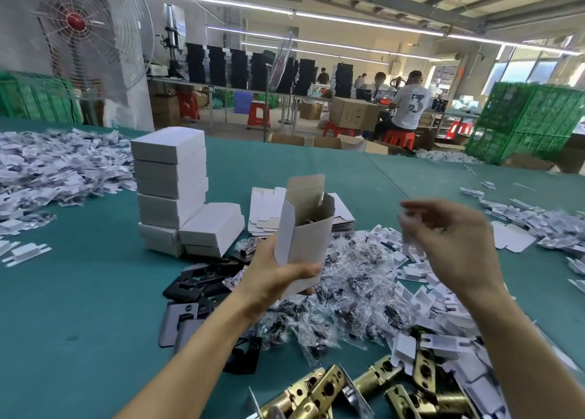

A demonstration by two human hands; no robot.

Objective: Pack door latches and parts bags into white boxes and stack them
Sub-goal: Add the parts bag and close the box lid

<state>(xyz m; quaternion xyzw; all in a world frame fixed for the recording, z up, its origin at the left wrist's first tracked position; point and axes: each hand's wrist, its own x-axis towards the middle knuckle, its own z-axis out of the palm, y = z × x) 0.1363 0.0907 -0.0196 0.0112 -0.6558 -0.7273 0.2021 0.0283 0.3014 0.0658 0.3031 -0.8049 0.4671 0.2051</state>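
Observation:
My left hand (pixel 275 282) grips an open white box (pixel 304 238) upright above the table; its top flap stands up and something dark lies inside. My right hand (pixel 452 244) hovers to the right of the box, blurred, with curled fingers that seem to pinch a white cardboard insert (pixel 410 244). A stack of closed white boxes (pixel 171 178) stands behind and to the left. Clear parts bags (pixel 348 292) lie heaped under my hands. Brass door latches (pixel 326 387) lie at the near edge.
Flat box blanks (pixel 269 209) lie behind the open box. Black plates (pixel 196 279) lie left of the bags, and white inserts (pixel 427 295) to the right. More white inserts (pixel 47 172) cover the far left. A fan (pixel 76 32) and green crates (pixel 522 118) stand beyond the table.

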